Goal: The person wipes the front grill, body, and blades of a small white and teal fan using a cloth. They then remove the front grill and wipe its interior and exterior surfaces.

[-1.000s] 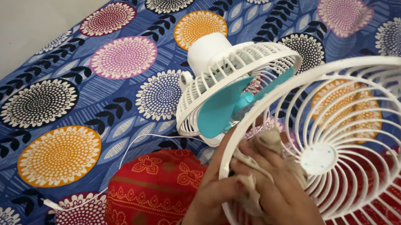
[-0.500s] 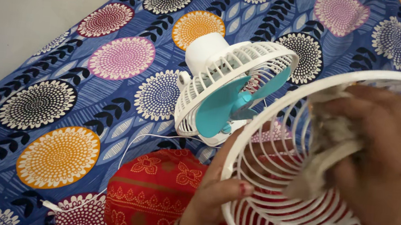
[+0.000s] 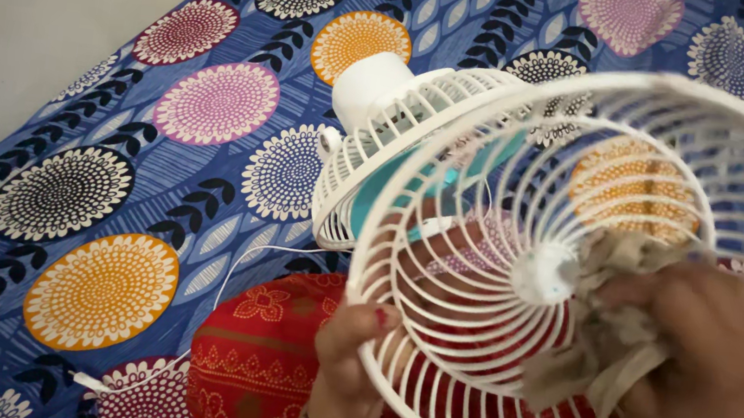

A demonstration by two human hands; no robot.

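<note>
wiping the fan grille [image 3: 467,360] with a cloth [image 3: 603,357]
left hand [image 3: 347,346] grips the rim; right hand [image 3: 713,369] clutches the cloth: best to follow each rib lightly.

I saw thin dark and gold bangles on my left hand's [image 3: 347,346] wrist, red nail polish, and red patterned clothing.

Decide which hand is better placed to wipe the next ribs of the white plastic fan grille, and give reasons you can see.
Probably the right hand: it already presses the crumpled beige cloth against the white plastic fan grille beside its hub. The left hand grips the rim, steadying it.
</note>
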